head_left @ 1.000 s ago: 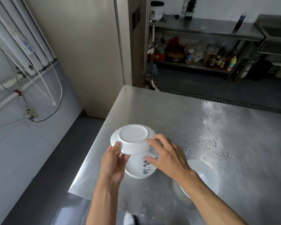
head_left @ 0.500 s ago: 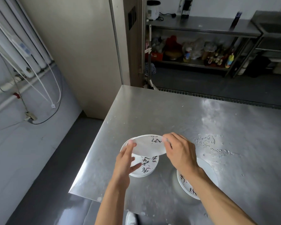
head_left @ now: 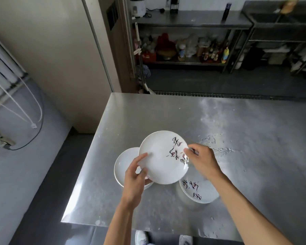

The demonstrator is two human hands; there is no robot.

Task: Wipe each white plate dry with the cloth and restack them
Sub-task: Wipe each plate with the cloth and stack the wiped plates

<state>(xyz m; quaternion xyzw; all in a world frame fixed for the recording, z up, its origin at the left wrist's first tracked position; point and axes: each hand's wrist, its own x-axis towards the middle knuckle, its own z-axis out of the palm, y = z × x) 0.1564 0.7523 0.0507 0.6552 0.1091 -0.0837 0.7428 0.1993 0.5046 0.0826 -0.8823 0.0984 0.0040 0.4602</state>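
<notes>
"Plate [head_left: 159, 156] with black writing, where is it?"

"Up over the desk [head_left: 237, 138], tilted. The left hand [head_left: 133, 181] fingers grip its near rim. The right hand [head_left: 201, 161] fingers pinch its right rim. A left plate [head_left: 124, 163] and a right plate [head_left: 194, 190] lie below on the desk."

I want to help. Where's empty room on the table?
The stainless steel table is bare across its far half and right side, beyond the water droplets. Crowded in front: left white plate, right white plate, held plate above.
</notes>
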